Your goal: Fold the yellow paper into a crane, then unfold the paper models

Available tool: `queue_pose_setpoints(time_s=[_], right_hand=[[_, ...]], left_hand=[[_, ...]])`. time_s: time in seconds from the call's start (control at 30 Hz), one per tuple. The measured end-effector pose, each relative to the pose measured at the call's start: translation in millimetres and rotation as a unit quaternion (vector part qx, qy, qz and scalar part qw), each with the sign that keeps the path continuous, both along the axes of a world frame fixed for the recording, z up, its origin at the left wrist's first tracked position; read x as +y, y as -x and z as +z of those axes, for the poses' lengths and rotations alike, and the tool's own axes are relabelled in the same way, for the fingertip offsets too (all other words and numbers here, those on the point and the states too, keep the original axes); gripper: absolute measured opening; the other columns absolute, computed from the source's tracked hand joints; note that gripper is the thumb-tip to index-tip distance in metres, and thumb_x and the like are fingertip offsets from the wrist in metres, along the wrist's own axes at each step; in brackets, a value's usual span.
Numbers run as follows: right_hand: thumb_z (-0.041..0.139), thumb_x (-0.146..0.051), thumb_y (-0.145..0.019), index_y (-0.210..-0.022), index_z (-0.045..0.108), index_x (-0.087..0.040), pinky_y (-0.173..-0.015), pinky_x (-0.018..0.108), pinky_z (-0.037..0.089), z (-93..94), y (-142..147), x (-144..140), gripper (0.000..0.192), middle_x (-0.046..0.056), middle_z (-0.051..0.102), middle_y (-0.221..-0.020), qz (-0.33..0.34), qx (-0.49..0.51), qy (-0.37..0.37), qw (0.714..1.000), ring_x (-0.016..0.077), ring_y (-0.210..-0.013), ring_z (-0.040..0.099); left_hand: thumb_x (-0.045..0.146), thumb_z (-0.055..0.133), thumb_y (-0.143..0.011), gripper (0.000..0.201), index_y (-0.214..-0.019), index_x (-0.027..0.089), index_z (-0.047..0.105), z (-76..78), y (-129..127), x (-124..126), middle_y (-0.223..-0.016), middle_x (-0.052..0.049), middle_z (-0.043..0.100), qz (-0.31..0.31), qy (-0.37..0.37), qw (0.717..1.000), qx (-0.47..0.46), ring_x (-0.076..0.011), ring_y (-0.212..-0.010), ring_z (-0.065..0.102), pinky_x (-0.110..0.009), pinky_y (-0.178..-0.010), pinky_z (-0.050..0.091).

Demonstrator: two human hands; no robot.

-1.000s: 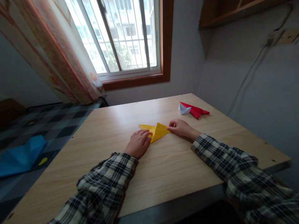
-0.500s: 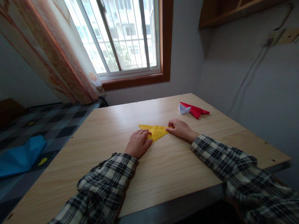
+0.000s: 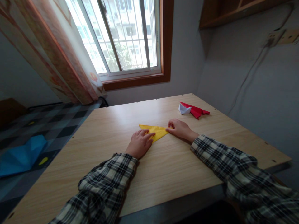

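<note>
A folded sheet of yellow paper (image 3: 160, 132) lies on the light wooden table (image 3: 177, 168), its long point aimed to the far left. My left hand (image 3: 140, 142) rests on its near left part, fingers stretched out and pressing it down. At the paper's right tip, my right hand (image 3: 181, 128) pinches the corner between thumb and curled fingers. Part of the paper's left side is hidden under my left hand.
A small white paper boat (image 3: 184, 109) and a folded red paper plane (image 3: 198, 111) sit together at the table's far right. To the left, a blue folded paper (image 3: 25, 154) lies on a checked cloth (image 3: 60, 121). A window (image 3: 126, 40) stands behind the table.
My left fingers have moved slightly right across the yellow paper. Its raised middle flap now lies flatter. My right hand stays at the right tip.
</note>
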State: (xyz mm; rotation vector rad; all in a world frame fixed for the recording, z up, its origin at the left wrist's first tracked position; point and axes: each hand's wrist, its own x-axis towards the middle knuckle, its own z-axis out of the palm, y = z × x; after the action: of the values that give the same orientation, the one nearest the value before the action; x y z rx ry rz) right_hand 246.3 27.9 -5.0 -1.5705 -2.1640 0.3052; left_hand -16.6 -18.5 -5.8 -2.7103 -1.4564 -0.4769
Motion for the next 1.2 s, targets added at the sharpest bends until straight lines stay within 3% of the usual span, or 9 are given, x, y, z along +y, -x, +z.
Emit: queue_pose_setpoints(time_s=[0.57,0.77,0.97,1.07,1.2], right_hand=[[0.066,-0.03,-0.088,-0.086,0.064,-0.02,-0.067,0.028,0.037,2.9,1,-3,0.011,0.005,0.069,-0.093,-0.002,0.017,0.003,1.0,0.0176,-0.082,0.061],[0.066,-0.025,-0.088,-0.087,0.066,-0.019,-0.066,0.027,0.037,2.4,0,-1,0.006,0.004,0.069,-0.09,0.003,0.016,0.004,1.0,0.0163,-0.079,0.06],[0.064,-0.021,-0.088,-0.088,0.07,-0.018,-0.067,0.026,0.04,0.3,-1,0,0.007,0.004,0.068,-0.089,0.02,0.021,0.0,1.0,0.0155,-0.078,0.06],[0.061,-0.019,-0.09,-0.088,0.073,-0.018,-0.07,0.027,0.042,3.5,-1,-3,0.012,0.006,0.068,-0.093,0.028,0.016,-0.033,0.999,0.0166,-0.08,0.061],[0.057,-0.018,-0.095,-0.089,0.075,-0.016,-0.085,0.033,0.047,11.9,2,-10,0.02,0.009,0.071,-0.097,0.057,0.034,-0.147,0.987,0.0211,-0.093,0.063]], left_hand=[[0.037,0.048,-0.1,0.036,-0.13,0.029,0.066,2.2,-3,-4,-0.133,-0.01,0.063,0.014,-0.003,1.0,0.016,-0.0306,-0.122,0.056,-0.055,-0.107,0.042],[0.033,0.05,-0.098,0.034,-0.126,0.024,0.069,1.5,-3,-4,-0.138,-0.011,0.062,-0.006,-0.025,1.0,0.017,-0.0339,-0.135,0.049,-0.06,-0.115,0.035],[0.027,0.04,-0.102,0.039,-0.13,0.014,0.064,4.5,-5,-3,-0.136,-0.011,0.066,-0.076,-0.002,0.997,0.01,-0.0256,-0.127,0.059,-0.045,-0.112,0.046],[0.028,0.04,-0.102,0.04,-0.129,0.012,0.065,6.0,-6,-3,-0.135,-0.012,0.067,-0.073,-0.006,0.997,0.013,-0.0254,-0.126,0.06,-0.044,-0.112,0.046],[0.028,0.042,-0.101,0.037,-0.127,0.015,0.066,7.3,-7,-5,-0.133,-0.011,0.068,-0.062,-0.009,0.998,0.015,-0.0251,-0.124,0.061,-0.044,-0.11,0.046]])
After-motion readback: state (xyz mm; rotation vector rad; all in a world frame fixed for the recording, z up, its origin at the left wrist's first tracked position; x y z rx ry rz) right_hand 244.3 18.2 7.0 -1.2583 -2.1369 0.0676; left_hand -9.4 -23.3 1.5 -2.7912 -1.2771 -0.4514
